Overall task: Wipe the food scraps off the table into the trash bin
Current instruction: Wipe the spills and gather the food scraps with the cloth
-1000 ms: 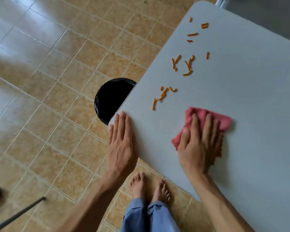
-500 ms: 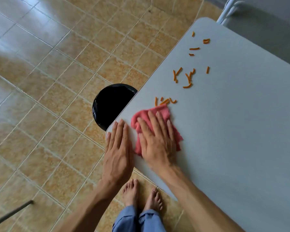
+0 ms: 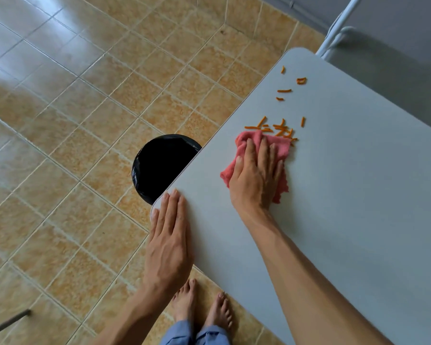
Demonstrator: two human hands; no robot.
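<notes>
Orange food scraps (image 3: 279, 129) lie scattered on the grey table (image 3: 346, 195), with a few more scraps farther back near the far corner. My right hand (image 3: 258, 178) presses flat on a pink cloth (image 3: 281, 148) whose far edge touches the nearest scraps. My left hand (image 3: 168, 235) rests flat on the table's near left corner, holding nothing. A black-lined trash bin (image 3: 159, 163) stands on the floor, partly hidden under the table's left edge.
Tan tiled floor (image 3: 85, 120) spreads to the left. My bare feet (image 3: 202, 310) stand by the table's near edge. A white metal frame (image 3: 334, 28) rises behind the table's far corner. A grey rod (image 3: 8, 322) crosses the bottom left.
My right hand slid the cloth left to the table's corner, then away from the edge and forward up against the scraps. The left hand stayed on the corner.
</notes>
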